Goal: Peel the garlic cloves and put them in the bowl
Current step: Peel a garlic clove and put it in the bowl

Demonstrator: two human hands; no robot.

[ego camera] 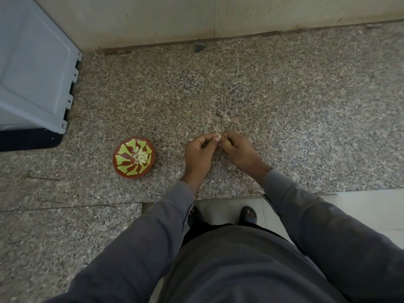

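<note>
A small pale garlic clove (218, 136) is pinched between the fingertips of my left hand (200, 153) and my right hand (237, 149), which meet above the speckled granite counter (284, 106). Both hands have curled fingers. To the left stands a red bowl (122, 166) with a green pattern, holding several peeled white cloves (141, 157). The bowl is about a hand's width left of my left hand. Bits of papery skin (223, 157) lie on the counter under my hands.
A grey-blue plastic appliance or lid (35, 68) fills the far left corner. A tiled wall (196, 16) runs along the back. The counter's front edge (229, 196) is near my wrists, with my sandalled feet on the floor below.
</note>
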